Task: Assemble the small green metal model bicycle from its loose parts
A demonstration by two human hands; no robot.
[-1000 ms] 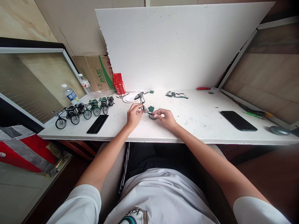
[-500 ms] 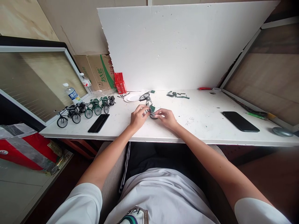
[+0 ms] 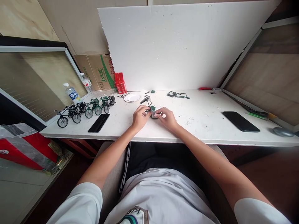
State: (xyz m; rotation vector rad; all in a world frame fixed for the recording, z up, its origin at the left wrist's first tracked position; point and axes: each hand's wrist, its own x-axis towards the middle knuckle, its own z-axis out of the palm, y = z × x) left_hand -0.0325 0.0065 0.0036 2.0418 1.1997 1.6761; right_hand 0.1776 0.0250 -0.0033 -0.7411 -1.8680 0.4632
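Note:
A small model bicycle (image 3: pixel 148 101) with dark frame parts is between my hands above the white table. My left hand (image 3: pixel 140 117) pinches it from the left, thumb and fingers closed on the frame. From the right, my right hand (image 3: pixel 167 117) has its fingertips together at the wheel near the front. Fingers hide part of that wheel. A green piece (image 3: pixel 152 108) shows just behind the fingertips. Several finished-looking model bicycles (image 3: pixel 68 115) stand in a row to the left.
Two phones lie flat, a left one (image 3: pixel 99 123) and a right one (image 3: pixel 241 121). Behind are a white plate (image 3: pixel 132 97), loose green parts (image 3: pixel 177 94), a red box (image 3: pixel 120 83) and a red-handled tool (image 3: pixel 205 88). Bottles (image 3: pixel 72 93) stand at left; a white board (image 3: pixel 187 46) leans behind.
The model bicycle has turned in my hands: its far wheel now looks narrower and lower. Both hands have shifted slightly to the right and stay closed on it.

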